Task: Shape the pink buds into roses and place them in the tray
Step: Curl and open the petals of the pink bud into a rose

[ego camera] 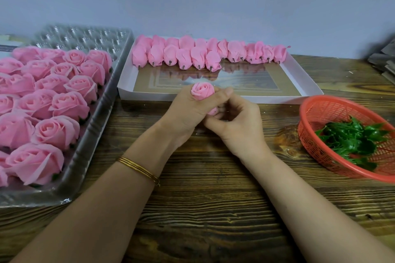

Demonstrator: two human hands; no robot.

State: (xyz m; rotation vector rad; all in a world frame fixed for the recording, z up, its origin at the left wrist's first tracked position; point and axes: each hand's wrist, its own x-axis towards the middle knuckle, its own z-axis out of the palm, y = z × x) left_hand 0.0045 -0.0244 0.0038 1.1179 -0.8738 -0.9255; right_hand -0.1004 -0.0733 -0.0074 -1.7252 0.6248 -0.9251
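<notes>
Left hand [188, 112], right hand [237, 123] hold pink bud [202, 91]

Tray [94, 126] left, box [277, 98] behind, basket [316, 147] right

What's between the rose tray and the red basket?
Between tray and basket, head view: left hand and right hand holding one bud over the table.

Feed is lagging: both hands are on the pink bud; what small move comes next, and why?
Probably fold an outer petal outward with the right hand while the left hand grips the bud: it looks tighter than the open roses in the tray.
</notes>
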